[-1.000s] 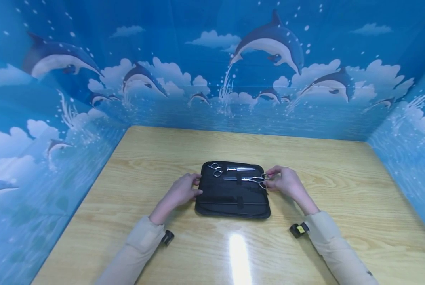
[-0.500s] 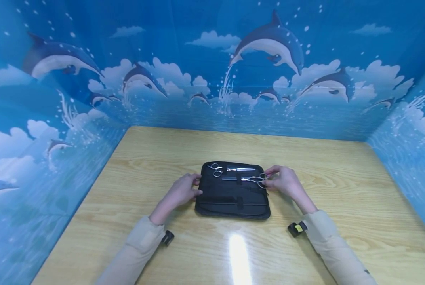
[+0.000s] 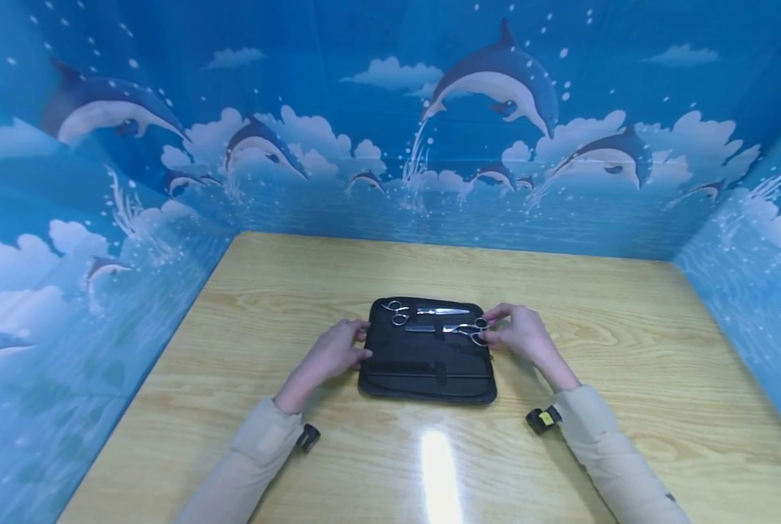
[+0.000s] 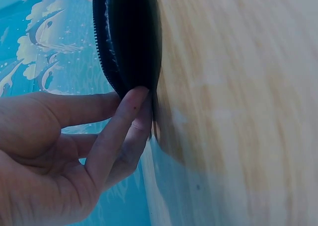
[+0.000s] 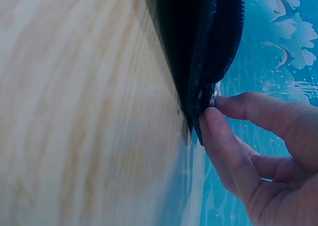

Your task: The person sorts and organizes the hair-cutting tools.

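A black zippered scissors case (image 3: pixel 397 351) lies spread on the table, its inside facing up. My left hand (image 3: pixel 333 352) pinches the case's left edge; in the left wrist view the thumb and fingers (image 4: pixel 114 136) meet at its zippered rim. Two silver pairs of scissors lie in the case. The upper scissors (image 3: pixel 439 311) have their finger rings at the left. The lower scissors (image 3: pixel 450 330) point left, under a small black strap. At their rings, my right hand (image 3: pixel 525 336) pinches the handle. In the right wrist view the case's edge (image 5: pixel 223 47) hides most of the scissors.
The wooden table (image 3: pixel 285 284) meets a blue dolphin-printed backdrop (image 3: pixel 390 189) at the back and sides. A black slot strip (image 3: pixel 399 367) runs along the case's lower part. Glare (image 3: pixel 439 466) marks the table's front.
My right hand has moved slightly left, and the lower scissors have slid left with it, further through the strap. The left hand and the case stay put.
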The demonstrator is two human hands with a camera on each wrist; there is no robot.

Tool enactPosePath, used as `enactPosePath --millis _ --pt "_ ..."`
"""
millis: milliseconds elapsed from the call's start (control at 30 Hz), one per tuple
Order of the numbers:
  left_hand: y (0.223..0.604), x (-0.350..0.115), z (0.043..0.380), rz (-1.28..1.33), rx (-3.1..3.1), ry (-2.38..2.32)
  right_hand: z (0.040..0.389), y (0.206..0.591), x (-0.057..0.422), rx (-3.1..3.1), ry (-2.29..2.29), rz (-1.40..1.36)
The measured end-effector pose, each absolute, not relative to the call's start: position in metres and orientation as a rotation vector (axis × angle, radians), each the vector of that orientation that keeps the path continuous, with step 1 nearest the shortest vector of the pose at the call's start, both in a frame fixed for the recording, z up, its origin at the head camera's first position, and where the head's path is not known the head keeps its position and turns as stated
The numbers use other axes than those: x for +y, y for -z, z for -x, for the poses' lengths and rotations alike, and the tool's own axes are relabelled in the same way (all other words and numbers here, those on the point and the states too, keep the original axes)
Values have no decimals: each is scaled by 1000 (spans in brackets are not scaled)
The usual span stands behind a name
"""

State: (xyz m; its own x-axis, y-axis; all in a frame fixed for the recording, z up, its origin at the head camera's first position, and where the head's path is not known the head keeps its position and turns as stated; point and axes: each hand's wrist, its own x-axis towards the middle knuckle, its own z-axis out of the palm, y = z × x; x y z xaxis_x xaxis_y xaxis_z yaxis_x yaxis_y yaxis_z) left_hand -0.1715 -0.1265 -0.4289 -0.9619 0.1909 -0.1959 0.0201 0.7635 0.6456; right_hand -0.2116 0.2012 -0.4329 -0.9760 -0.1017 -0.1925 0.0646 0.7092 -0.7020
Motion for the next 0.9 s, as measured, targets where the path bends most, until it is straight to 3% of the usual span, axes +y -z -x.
enactPosePath --millis 900 --pt "429 -126 172 -158 2707 -987 213 433 196 2788 1002 117"
